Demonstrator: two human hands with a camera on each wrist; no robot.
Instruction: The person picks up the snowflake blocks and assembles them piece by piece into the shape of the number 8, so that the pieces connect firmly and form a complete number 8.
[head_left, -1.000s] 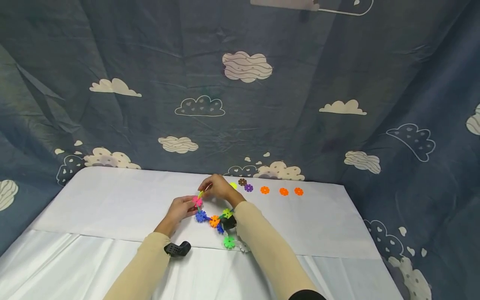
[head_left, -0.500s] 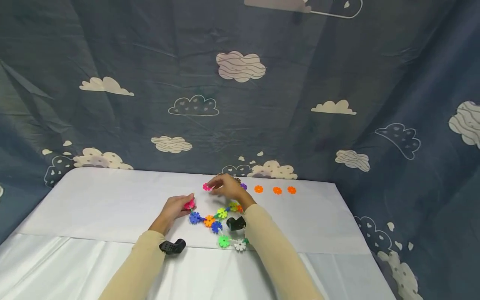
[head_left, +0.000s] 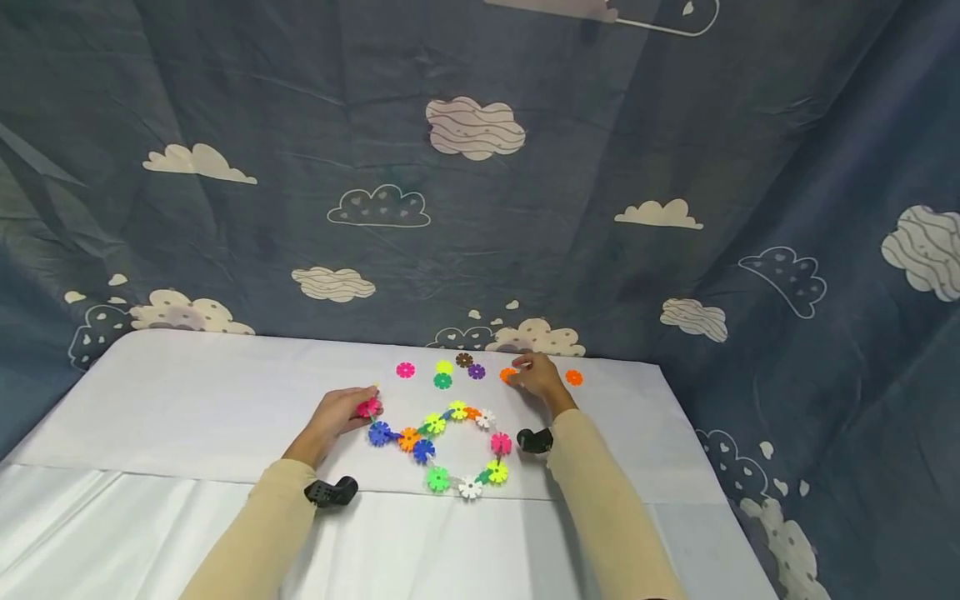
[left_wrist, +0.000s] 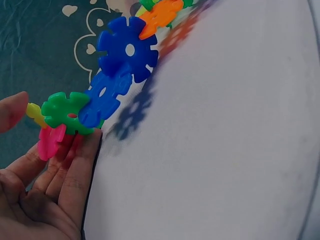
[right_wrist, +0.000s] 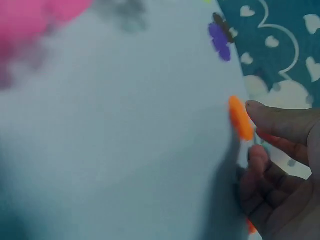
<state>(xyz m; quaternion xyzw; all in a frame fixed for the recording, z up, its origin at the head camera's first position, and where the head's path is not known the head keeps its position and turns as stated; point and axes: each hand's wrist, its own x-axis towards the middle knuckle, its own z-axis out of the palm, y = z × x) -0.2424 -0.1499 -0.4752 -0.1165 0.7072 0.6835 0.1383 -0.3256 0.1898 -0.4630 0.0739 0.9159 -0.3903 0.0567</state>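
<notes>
Well, from far off I see the orange flower on the white table, just left of the right hand, the nearer hand, which may or may not be pinching it, I can't tell, while the left hand grips the pink flower on the chain.

In right wrist view, pink flower blurred and cropped, lower orange piece partly behind hand
</notes>
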